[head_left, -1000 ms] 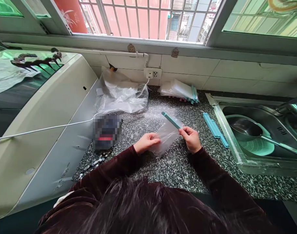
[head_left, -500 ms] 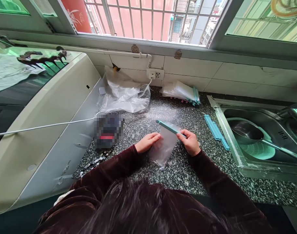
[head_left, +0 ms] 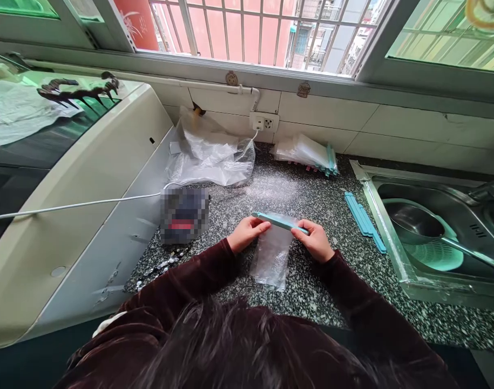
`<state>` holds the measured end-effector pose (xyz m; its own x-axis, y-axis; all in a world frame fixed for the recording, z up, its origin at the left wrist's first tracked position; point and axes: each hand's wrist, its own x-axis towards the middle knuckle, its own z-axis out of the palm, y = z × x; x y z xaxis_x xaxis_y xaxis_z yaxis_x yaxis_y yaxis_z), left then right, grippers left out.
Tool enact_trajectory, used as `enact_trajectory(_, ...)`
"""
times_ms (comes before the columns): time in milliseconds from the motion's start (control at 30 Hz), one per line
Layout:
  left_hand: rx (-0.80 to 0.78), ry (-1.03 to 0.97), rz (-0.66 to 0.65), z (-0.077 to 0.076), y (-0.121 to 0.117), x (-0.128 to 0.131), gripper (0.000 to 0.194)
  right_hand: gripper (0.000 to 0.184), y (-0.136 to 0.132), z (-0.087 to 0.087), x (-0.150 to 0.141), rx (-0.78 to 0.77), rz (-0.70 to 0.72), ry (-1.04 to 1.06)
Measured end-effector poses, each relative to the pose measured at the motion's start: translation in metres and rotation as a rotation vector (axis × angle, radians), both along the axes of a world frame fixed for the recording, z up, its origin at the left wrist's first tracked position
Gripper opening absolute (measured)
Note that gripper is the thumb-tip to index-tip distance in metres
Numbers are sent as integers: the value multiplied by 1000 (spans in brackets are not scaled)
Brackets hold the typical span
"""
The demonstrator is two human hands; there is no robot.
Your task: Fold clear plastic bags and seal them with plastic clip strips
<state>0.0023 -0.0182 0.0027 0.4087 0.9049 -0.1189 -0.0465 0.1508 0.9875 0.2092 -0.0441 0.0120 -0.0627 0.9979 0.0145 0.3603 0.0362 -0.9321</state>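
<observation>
A teal bag sealing clip (head_left: 279,220) lies across the upper part of a clear plastic bag (head_left: 272,262), above the speckled counter. My left hand (head_left: 248,233) is closed on the clip's left end, with the thumb along its near side. The clip's right end is pinched by my right hand (head_left: 313,240). Below the clip the bag hangs down toward me, and a short strip of it shows beyond the clip. To the right, several loose teal clips (head_left: 362,220) lie side by side. A pile of clear bags with teal clips (head_left: 305,153) rests by the wall.
A crumpled plastic bag (head_left: 210,156) lies at the back left, near the wall socket (head_left: 264,123). A blurred-out dark object (head_left: 184,216) sits left of my hands. A white cable (head_left: 88,203) crosses the left side. The sink (head_left: 396,259) at right holds a pan (head_left: 414,219).
My left hand has moved from the bag's side up to the clip's left end. The clip has come nearer to level, and the bag now hangs straighter below it.
</observation>
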Motion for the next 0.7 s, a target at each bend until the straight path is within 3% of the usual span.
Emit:
enact_trajectory(233, -32, -279, 257, -1, 4, -1, 39, 35, 0, -5, -2, -9, 31, 101)
enact_trajectory(367, -5, -353, 417, -1, 8, -3, 35, 23, -1, -7, -4, 97, 193, -120)
enact_trajectory(600, 28, -410, 503, -6, 12, 0, 33, 20, -1, -16, -7, 281, 300, -257)
enact_trajectory(700, -15, -410, 467, -8, 11, 2, 36, 15, 1, -16, -2, 332, 170, -241)
